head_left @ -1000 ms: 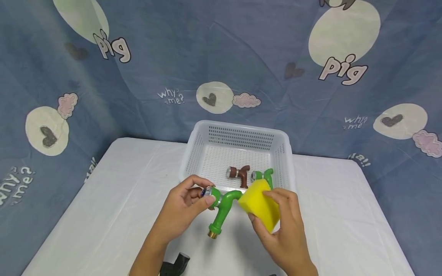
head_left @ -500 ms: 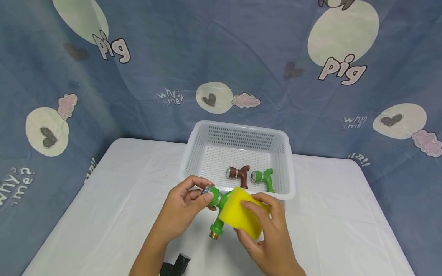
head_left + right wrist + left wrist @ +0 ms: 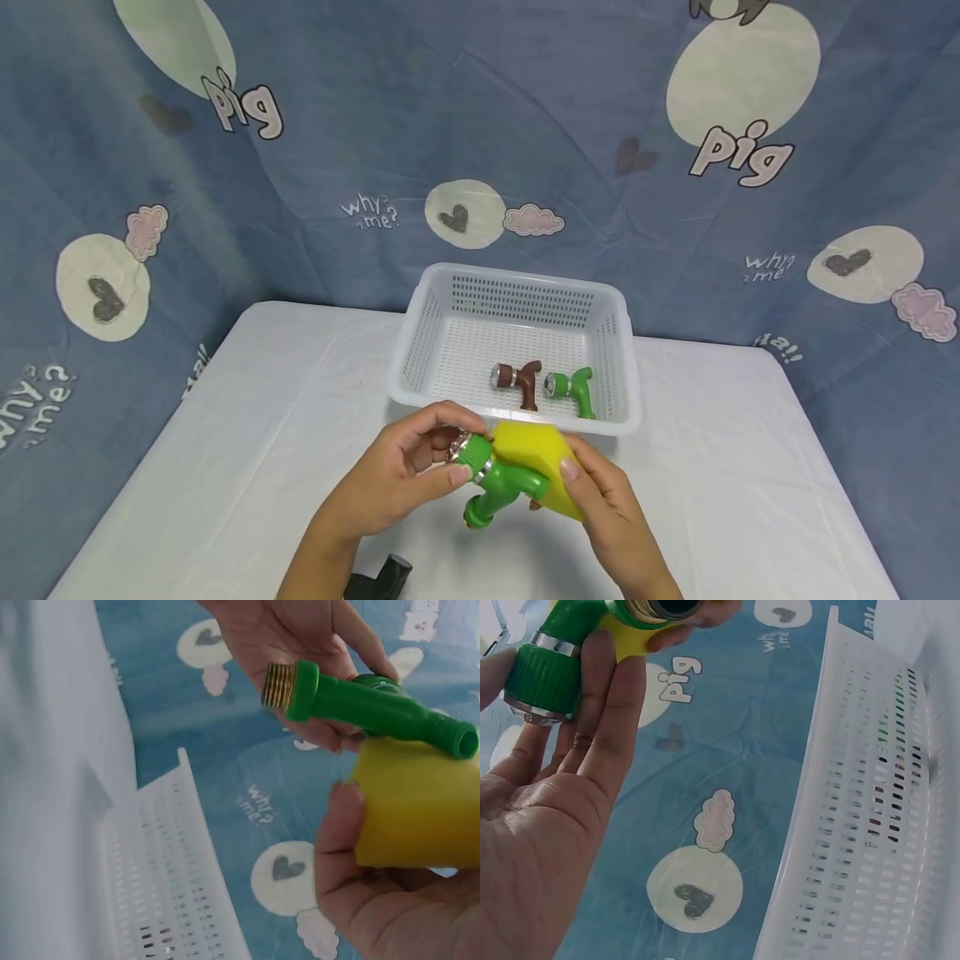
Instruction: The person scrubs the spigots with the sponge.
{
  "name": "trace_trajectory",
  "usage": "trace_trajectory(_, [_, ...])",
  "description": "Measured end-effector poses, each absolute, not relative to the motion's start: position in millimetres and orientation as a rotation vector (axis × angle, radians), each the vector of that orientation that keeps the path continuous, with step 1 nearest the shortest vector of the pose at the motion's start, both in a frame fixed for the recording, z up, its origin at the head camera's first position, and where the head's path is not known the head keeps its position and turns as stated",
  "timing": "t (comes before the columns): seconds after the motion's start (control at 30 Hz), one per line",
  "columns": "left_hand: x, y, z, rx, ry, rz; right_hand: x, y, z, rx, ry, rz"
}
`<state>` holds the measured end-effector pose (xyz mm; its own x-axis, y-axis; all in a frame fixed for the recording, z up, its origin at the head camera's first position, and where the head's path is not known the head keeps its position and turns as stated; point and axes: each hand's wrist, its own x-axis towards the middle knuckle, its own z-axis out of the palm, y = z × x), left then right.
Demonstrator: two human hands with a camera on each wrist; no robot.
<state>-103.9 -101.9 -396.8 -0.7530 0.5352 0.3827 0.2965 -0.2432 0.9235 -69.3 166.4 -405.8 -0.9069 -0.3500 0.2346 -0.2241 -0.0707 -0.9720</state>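
Observation:
My left hand [image 3: 408,475] pinches a green faucet [image 3: 502,483] by its ribbed knob, thumb on the near side and fingers behind. The faucet is tilted in the air, its spout toward the right; its brass threaded end [image 3: 278,686] shows in the right wrist view. In my right hand [image 3: 611,508] is a yellow sponge [image 3: 532,450], gripped between thumb and fingers. The sponge lies against the far side of the faucet's body in the head view. In the left wrist view the faucet knob [image 3: 544,679] sits between thumb and fingers.
Behind the hands stands a white perforated basket [image 3: 405,350] holding a brown faucet [image 3: 519,382] and a smaller-looking green faucet [image 3: 573,387]. A black piece [image 3: 386,577] lies on the white-covered table [image 3: 247,467] at the front. A blue patterned cloth [image 3: 480,108] hangs behind.
The sponge has moved left from the spout, across the faucet's front, and now lies behind its body. The left hand has shifted slightly and turned the faucet, so its threaded end points more toward the camera's lower left.

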Motion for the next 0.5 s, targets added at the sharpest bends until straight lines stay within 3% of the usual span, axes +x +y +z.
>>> trace_trajectory(0.5, [-104.7, -107.2, -393.2, 1.023, 2.099, 2.147, -75.8, 162.4, -406.5, -0.516, 2.075, -1.799])
